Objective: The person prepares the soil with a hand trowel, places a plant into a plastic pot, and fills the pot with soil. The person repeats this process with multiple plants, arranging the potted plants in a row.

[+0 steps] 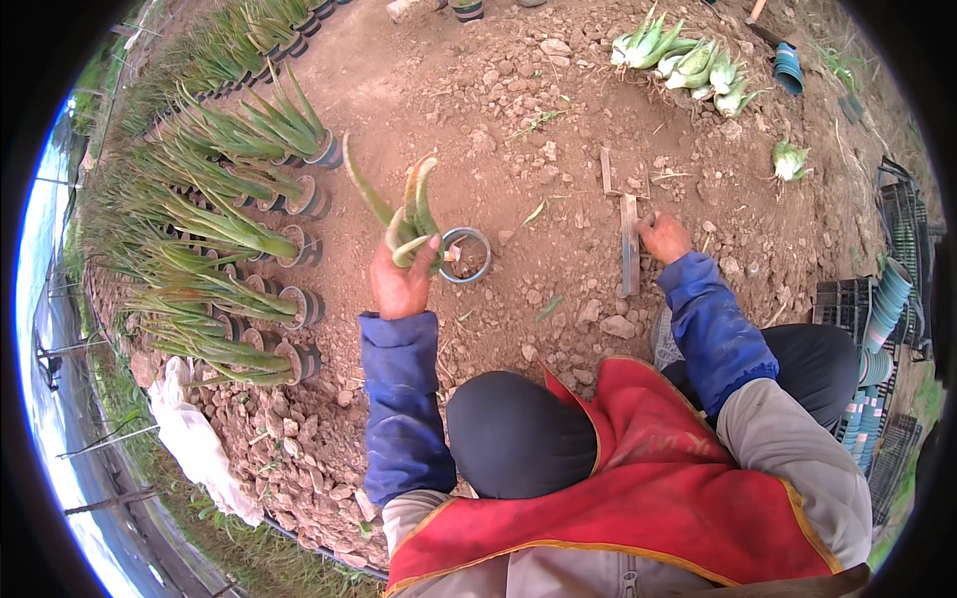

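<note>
My left hand (404, 282) grips an aloe plant (410, 217) by its base, its thick leaves pointing away from me. Right beside that plant stands a small round pot (486, 270) with soil at the bottom. A pale reddish piece lies inside the pot. My right hand (665, 238) is closed at the edge of a long, narrow, flat tool (630, 258) low over the ground. An angled, bracket-like piece (605, 172) shows at the tool's far end. The exact grip is partly hidden by my fingers.
Rows of potted aloes (303, 306) line the left side. Loose aloe plants (695, 67) lie at the far right, with a single one (789, 161) nearer. Stacked pots (890, 299) and black crates (841, 303) stand at right. Stones (618, 327) litter the soil.
</note>
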`<state>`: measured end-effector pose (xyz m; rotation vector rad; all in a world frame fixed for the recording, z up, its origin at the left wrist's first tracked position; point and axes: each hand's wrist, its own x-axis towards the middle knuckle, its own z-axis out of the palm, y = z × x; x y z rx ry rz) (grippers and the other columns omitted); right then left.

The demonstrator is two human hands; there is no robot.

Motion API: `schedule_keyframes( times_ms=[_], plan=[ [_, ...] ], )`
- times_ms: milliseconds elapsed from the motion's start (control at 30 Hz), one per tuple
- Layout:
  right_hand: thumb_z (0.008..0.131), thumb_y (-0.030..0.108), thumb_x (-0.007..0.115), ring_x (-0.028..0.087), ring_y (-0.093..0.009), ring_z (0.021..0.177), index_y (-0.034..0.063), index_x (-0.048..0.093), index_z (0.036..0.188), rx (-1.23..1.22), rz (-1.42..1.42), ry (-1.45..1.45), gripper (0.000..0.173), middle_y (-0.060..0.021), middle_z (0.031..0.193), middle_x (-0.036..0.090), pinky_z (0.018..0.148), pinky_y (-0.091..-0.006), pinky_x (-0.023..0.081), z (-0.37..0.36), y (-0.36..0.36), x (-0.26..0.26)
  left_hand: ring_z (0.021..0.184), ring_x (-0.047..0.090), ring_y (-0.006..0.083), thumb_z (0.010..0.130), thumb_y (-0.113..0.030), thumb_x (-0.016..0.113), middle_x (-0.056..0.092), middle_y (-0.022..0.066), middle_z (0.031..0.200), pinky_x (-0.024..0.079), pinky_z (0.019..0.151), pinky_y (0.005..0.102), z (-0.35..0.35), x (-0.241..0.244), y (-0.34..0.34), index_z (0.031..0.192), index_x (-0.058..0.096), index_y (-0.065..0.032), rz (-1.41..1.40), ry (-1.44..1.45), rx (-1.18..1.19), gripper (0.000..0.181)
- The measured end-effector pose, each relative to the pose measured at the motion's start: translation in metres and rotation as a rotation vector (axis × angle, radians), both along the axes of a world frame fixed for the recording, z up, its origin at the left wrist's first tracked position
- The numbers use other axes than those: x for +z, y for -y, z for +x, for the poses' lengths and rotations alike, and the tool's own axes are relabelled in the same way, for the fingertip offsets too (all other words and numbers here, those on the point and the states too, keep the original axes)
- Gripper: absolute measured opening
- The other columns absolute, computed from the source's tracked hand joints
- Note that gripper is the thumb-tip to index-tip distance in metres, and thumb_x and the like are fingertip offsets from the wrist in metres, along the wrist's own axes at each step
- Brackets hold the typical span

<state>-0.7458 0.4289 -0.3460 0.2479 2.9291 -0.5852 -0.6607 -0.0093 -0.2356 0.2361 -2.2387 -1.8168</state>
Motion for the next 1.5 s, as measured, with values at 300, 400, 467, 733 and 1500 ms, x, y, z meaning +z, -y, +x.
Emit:
schedule_keyframes(
  times_ms=[300,400,467,733,1500],
  plan=[
    [0.078,0.039,0.075,0.066,-0.047,0.094,-0.0094,0.063,0.098,0.128,-0.008,-0.032,0.054,-0.0319,0.094,0.068,0.084,-0.0494,0.054,0.016,0.025,-0.003,0.099,0.064,0.0171,0.09,-0.006,0.074,0.066,0.0052,0.109,0.054,0.085,0.0311,-0.024,-0.07,-0.035,0.129,0.057,-0.0022,0.005,-0.098,-0.055,0.043],
    [0.076,0.036,0.076,0.066,-0.046,0.095,-0.0096,0.063,0.098,0.089,-0.025,0.04,0.053,-0.0316,0.097,0.068,0.086,-0.0483,0.054,0.008,0.016,-0.012,0.104,0.061,0.0181,0.088,0.003,0.07,0.061,0.0075,0.121,0.053,0.091,0.0323,-0.028,-0.081,-0.023,0.146,0.043,-0.0035,0.391,0.174,-0.127,0.064],
    [0.074,0.038,0.076,0.066,-0.045,0.098,-0.0111,0.063,0.104,0.052,-0.05,0.15,0.059,-0.0306,0.101,0.068,0.088,-0.0459,0.054,0.004,0.017,0.0,0.113,0.059,0.0206,0.088,0.006,0.068,0.056,0.0099,0.13,0.053,0.093,0.0342,-0.025,-0.104,-0.009,0.152,0.033,-0.0051,0.291,0.08,-0.197,0.074],
    [0.075,0.041,0.074,0.065,-0.042,0.105,-0.0093,0.065,0.107,0.138,-0.054,0.295,0.061,-0.0316,0.109,0.067,0.091,-0.0452,0.052,0.002,0.005,0.056,0.113,0.061,0.0227,0.092,-0.008,0.069,0.06,0.0131,0.128,0.053,0.094,0.0362,-0.023,-0.113,0.0,0.143,0.044,0.0005,0.13,0.128,-0.05,0.057],
    [0.091,0.031,0.067,0.068,-0.04,0.091,0.0059,0.061,0.125,0.832,-0.24,0.085,0.043,-0.0233,0.097,0.069,0.081,-0.0468,0.054,0.028,0.248,-0.02,0.137,0.045,0.037,0.093,-0.04,0.068,0.045,0.0125,0.151,0.041,0.106,0.0685,0.243,-0.08,0.032,0.155,0.031,-0.01,1.134,-0.138,0.335,0.078]
  ],
)
